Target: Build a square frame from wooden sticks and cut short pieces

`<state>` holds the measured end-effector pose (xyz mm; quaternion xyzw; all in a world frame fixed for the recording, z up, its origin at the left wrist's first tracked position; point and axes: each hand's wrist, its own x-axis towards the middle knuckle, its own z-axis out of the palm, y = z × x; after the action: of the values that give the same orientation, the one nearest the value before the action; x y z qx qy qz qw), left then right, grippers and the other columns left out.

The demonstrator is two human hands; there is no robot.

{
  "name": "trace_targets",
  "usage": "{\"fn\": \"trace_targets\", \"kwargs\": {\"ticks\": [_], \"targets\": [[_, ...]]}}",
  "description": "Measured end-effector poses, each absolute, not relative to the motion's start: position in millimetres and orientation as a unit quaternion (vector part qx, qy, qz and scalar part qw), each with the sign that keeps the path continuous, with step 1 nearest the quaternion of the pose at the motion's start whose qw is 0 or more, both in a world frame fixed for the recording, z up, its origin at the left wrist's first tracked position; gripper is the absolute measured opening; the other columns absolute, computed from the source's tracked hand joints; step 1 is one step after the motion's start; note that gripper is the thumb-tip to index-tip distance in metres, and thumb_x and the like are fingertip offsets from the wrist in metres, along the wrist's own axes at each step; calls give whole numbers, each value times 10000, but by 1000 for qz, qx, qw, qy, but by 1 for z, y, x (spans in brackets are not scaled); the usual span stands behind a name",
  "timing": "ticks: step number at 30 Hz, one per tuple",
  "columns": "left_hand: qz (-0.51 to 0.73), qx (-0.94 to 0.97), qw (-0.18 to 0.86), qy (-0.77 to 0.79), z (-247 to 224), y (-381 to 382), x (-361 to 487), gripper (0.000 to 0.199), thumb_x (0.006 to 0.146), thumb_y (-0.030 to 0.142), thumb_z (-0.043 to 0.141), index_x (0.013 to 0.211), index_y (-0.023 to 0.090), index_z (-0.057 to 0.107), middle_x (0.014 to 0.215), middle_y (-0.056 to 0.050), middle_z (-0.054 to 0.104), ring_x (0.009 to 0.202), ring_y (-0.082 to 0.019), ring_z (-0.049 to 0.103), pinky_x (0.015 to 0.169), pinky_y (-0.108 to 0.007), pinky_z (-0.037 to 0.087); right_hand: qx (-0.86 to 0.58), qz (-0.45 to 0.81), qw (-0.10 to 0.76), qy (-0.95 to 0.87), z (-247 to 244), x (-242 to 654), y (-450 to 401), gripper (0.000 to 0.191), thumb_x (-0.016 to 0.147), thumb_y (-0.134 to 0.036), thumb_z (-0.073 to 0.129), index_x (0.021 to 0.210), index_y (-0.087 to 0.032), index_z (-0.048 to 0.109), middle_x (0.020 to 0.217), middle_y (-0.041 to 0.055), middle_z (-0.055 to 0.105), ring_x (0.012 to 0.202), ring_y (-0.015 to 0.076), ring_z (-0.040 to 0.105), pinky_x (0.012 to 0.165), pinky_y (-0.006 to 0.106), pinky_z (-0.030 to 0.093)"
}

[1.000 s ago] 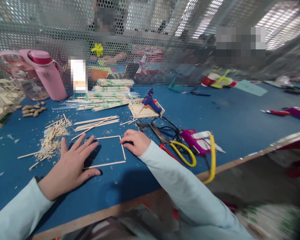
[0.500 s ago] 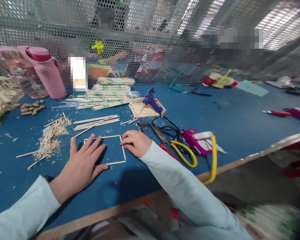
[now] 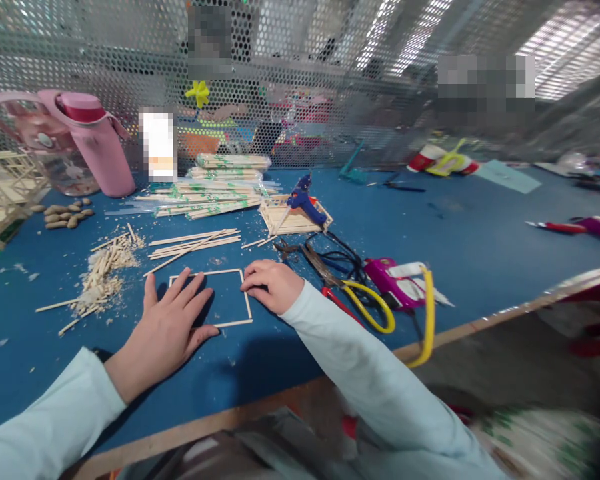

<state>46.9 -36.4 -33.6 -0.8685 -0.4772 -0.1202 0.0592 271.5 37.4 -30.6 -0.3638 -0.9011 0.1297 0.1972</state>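
A rectangular frame of thin wooden sticks (image 3: 235, 324) lies flat on the blue tabletop. My left hand (image 3: 167, 327) rests over its left side with fingers spread, hiding part of that end. At the upper right corner, the fingers of my right hand (image 3: 271, 283) are closed on the right-hand stick. Just behind the frame lie several loose wooden sticks (image 3: 200, 245). A blue glue gun (image 3: 305, 203) rests on a small stick-built tray (image 3: 283, 223) farther back. Scissors with yellow handles (image 3: 347, 285) lie right of my right hand.
Left of my left hand is a heap of stick offcuts and crumbs (image 3: 107, 270). Wrapped stick bundles (image 3: 220, 190), peanuts (image 3: 65, 215) and a pink bottle (image 3: 97, 150) stand or lie behind. A purple tool (image 3: 393, 283) sits near the table's front edge (image 3: 460, 331). A perforated metal screen (image 3: 300, 80) closes the back.
The camera view has shifted slightly. Both hands and the stick frame stay practically where they were.
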Motion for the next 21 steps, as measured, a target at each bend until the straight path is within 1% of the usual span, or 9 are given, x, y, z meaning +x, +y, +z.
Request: {"fn": "trace_targets", "kwargs": {"ticks": [5,13,17,21], "targets": [[-120,-869,57,-477,-33,-37,47,503,845,514,379,1217,196,498,1352,-126,455,1287,-356,316,967,-700,133,-360,138,187,-904,-27,272,37,129,703,-95,644,749,-191,716,834,38,651,783,154,585,751,278,443],[-129,-864,45,-485,-34,-37,47,465,845,480,408,1204,204,513,1336,-126,474,1280,-352,329,976,-690,136,-365,150,183,-900,-25,270,36,132,693,-79,644,745,-178,714,830,47,647,785,155,594,749,277,456],[-134,-865,40,-482,-33,-38,48,480,840,498,407,1207,207,511,1330,-127,480,1277,-357,332,968,-695,147,-361,145,183,-903,-23,270,36,136,695,-77,635,756,-174,709,834,51,653,793,157,602,747,273,463],[-164,-856,31,-490,-26,-35,41,457,849,477,403,1211,215,497,1300,-112,514,1249,-333,382,977,-674,184,-352,148,202,-902,-22,273,36,160,658,-58,649,773,-158,694,815,56,666,783,160,614,730,264,475]]}}
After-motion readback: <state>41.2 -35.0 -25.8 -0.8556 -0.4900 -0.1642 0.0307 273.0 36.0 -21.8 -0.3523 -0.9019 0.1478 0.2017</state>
